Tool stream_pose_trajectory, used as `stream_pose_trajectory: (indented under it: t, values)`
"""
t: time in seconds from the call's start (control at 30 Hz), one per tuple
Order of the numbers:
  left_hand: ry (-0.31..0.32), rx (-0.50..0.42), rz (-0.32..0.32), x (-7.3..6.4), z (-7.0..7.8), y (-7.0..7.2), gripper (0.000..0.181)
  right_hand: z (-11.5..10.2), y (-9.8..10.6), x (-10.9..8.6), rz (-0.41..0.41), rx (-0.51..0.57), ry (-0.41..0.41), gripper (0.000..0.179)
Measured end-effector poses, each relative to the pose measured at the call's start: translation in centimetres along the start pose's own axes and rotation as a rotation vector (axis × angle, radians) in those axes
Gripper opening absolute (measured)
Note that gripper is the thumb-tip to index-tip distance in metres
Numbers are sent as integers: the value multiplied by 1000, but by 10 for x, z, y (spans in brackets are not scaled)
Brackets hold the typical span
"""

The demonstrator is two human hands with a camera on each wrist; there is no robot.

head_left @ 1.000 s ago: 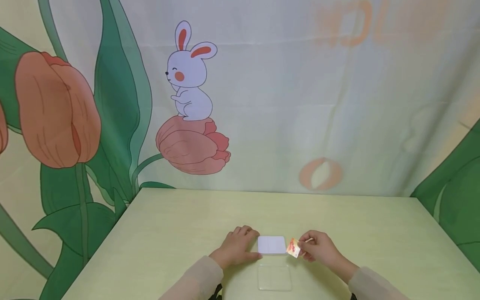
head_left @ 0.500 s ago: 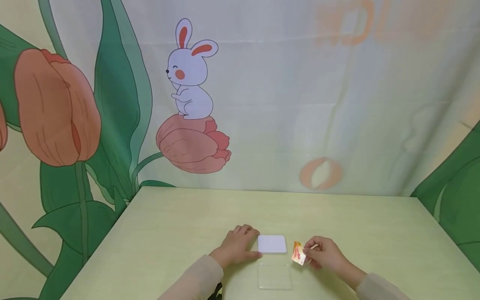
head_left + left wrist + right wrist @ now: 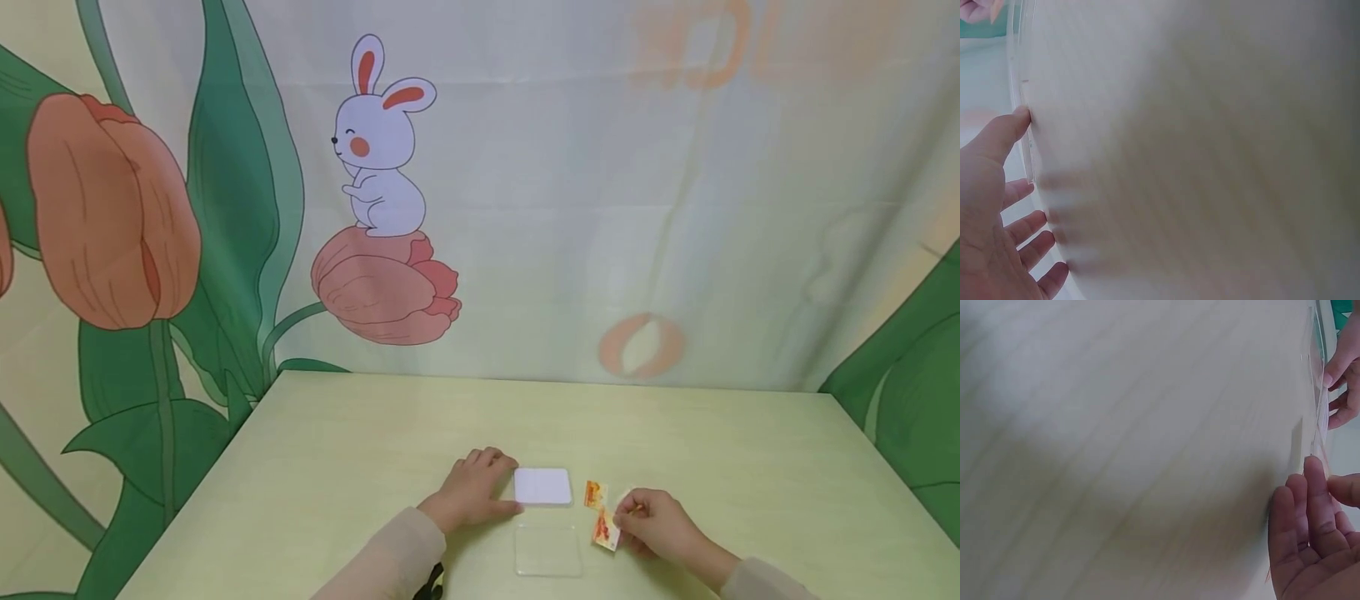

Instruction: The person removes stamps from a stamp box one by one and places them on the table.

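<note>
Since half a second ago, the right hand (image 3: 654, 518) has drawn toward the near side and outward, taking the held card (image 3: 606, 531) with it, and a loose card (image 3: 596, 494) now shows separately beyond it. Behind everything hangs a pale backdrop (image 3: 540, 167) printed with a large orange tulip (image 3: 116, 212) on the left and a white rabbit (image 3: 386, 200) seated on a pink flower (image 3: 382, 287). Below it spreads the pale yellow-green tabletop (image 3: 360, 458). Two beige sleeves (image 3: 386, 554) reach in from the near edge. The left hand (image 3: 472, 492) rests with its fingers spread, thumb and fingertips at the left edge of a white rectangular piece. The right hand pinches the held card between thumb and fingers; whether the pale edge behind those fingers is another card, I cannot tell. On the near side of the white rectangular piece (image 3: 542, 487) lies a clear tray (image 3: 547, 550), just apart from it. Smallest are the orange-printed cards: the held card tilted, right of the clear tray, and the loose card right of the white piece.
</note>
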State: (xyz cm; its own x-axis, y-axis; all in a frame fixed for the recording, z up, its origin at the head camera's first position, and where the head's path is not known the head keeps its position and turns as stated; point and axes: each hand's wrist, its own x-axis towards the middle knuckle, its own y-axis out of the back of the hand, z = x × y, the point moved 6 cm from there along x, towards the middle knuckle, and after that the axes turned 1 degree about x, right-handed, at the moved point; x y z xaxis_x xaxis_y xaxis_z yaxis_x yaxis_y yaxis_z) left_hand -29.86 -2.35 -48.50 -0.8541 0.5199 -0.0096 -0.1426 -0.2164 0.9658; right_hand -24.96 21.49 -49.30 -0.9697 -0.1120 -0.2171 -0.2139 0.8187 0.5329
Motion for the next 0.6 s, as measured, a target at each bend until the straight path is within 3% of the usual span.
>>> stream_pose_trajectory:
  t: [0.27, 0.6]
  values:
    - [4, 1, -1, 0, -1, -1, 60, -1, 0, -1, 35, -45, 5, 5]
    - [6, 2, 2, 0, -1, -1, 61, 3, -3, 1, 51, -135, 69, 9]
